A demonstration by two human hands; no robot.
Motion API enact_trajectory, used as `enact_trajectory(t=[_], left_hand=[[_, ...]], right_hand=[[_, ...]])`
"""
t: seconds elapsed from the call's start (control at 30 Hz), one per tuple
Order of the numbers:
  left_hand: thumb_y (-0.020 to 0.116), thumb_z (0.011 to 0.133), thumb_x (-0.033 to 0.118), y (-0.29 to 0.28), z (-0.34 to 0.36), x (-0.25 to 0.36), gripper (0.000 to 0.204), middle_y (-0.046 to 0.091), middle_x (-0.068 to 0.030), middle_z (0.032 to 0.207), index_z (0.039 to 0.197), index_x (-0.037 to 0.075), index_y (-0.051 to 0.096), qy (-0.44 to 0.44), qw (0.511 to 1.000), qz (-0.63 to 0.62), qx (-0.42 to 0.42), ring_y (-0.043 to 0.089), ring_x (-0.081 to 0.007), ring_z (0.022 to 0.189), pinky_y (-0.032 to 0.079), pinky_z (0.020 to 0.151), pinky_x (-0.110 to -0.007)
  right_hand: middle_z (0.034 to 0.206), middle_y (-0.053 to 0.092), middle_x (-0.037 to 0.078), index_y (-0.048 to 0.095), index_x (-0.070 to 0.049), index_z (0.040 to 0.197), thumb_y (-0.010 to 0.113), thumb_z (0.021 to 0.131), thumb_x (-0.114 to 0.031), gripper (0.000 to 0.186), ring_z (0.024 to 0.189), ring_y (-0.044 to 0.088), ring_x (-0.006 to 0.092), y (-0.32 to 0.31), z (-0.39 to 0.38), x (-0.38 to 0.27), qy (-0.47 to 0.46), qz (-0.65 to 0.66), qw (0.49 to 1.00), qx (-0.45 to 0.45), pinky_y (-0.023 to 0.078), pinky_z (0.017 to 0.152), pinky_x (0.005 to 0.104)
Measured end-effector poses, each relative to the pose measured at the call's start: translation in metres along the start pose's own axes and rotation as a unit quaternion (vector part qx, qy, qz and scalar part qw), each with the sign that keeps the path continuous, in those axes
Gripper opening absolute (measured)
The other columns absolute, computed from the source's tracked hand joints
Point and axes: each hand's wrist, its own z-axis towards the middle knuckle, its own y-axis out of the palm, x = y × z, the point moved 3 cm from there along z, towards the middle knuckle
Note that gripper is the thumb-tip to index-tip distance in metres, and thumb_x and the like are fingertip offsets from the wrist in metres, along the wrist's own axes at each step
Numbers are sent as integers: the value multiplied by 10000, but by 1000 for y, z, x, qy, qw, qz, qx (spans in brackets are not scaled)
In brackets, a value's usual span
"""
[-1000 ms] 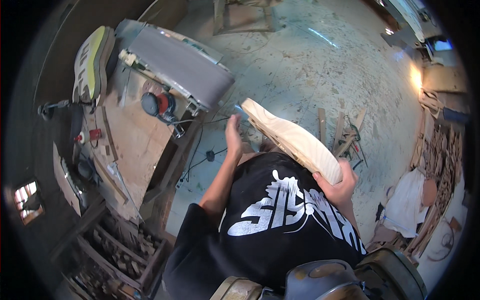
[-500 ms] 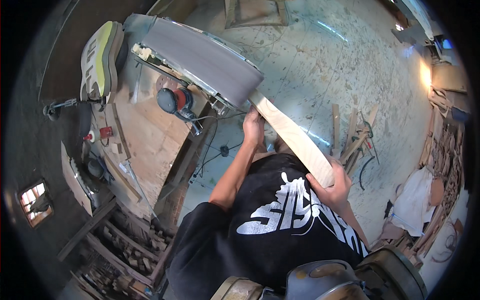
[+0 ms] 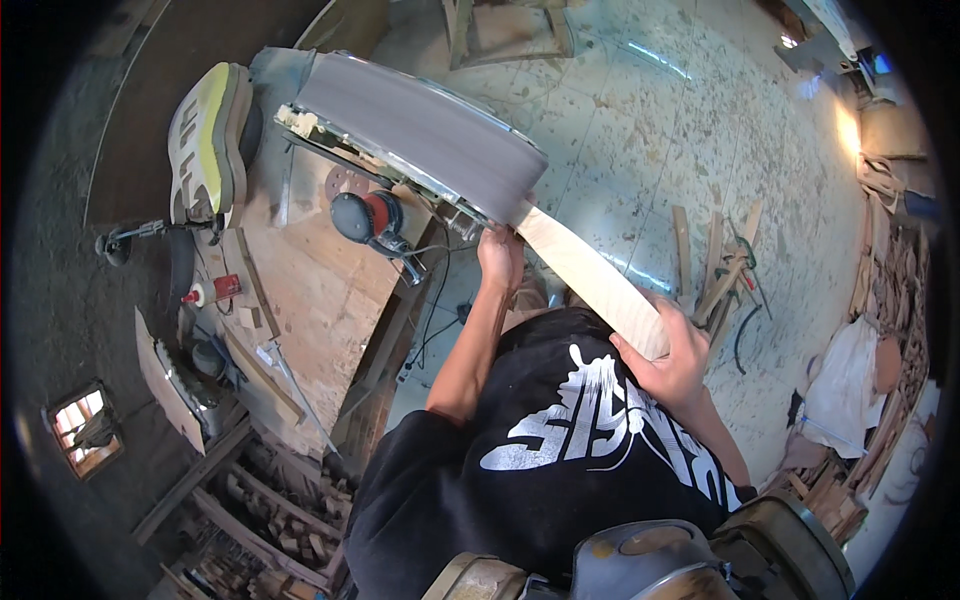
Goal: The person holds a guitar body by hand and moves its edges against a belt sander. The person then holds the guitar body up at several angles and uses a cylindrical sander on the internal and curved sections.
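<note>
A pale curved wooden piece (image 3: 585, 275) runs diagonally from the belt sander (image 3: 420, 130) toward me, its far end at the end of the wide grey belt. My left hand (image 3: 498, 258) is closed on that far end just below the sander; its fingertips are partly hidden. My right hand (image 3: 670, 352) grips the near end, thumb along the side. A red and black orbital sander (image 3: 365, 217) lies left of my left hand on the wooden workbench (image 3: 340, 320).
At the left are a yellow and grey shaped board (image 3: 205, 145), a red-white bottle (image 3: 215, 290) and scrap-wood racks (image 3: 270, 520). Wooden strips with clamps (image 3: 725, 280) and cords lie on the tiled floor. Wood pieces and a white sack (image 3: 840, 380) line the right side.
My left hand has closed on the wood, and the piece has moved up-left against the sander's end. My view has shifted slightly, bringing the bench rightward in the picture.
</note>
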Motion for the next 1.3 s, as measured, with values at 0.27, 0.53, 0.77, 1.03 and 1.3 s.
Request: enact_trajectory(t=[0.27, 0.53, 0.77, 1.03, 1.3], left_hand=[[381, 1013, 150, -33, 21, -8, 389, 511, -116, 1387, 1363, 8, 476, -19, 999, -31, 26, 486, -279, 1270, 361, 1101, -444], [427, 1043, 238, -50, 29, -18, 388, 515, -103, 1384, 1373, 39, 475, -25, 997, -54, 41, 481, -262, 1285, 385, 1100, -423], [462, 1040, 250, -60, 32, -25, 381, 520, -86, 1370, 1365, 51, 472, -21, 999, -31, 33, 484, -246, 1278, 386, 1099, -410], [517, 1009, 345, -60, 35, -33, 473, 521, -76, 1370, 1381, 59, 455, -35, 997, -40, 53, 490, -247, 1269, 393, 1080, -413], [545, 982, 417, -58, 38, -40, 534, 547, -87, 1336, 1375, 65, 464, -14, 998, 20, 51, 514, -256, 1241, 417, 1047, -421]], right_hand=[[1038, 691, 251, 579, 82, 1138, 872, 687, -144, 583, 901, 722, 357, 10, 18, -2, 6, -5, 1000, -5, 585, 768, 391], [1023, 698, 233, 588, 59, 1145, 868, 691, -137, 568, 881, 728, 342, 16, 32, 0, -2, -9, 1000, -14, 586, 743, 382], [985, 701, 221, 588, 56, 1148, 863, 694, -133, 563, 864, 727, 339, 22, 40, 5, 19, -1, 1000, -23, 583, 734, 383], [970, 696, 219, 592, 40, 1135, 844, 713, -145, 525, 850, 719, 354, 28, 48, 11, 54, 0, 997, -50, 567, 719, 393], [965, 702, 216, 598, 14, 1148, 824, 748, -138, 484, 886, 719, 345, 38, 58, 17, 94, 3, 992, -81, 560, 749, 388]])
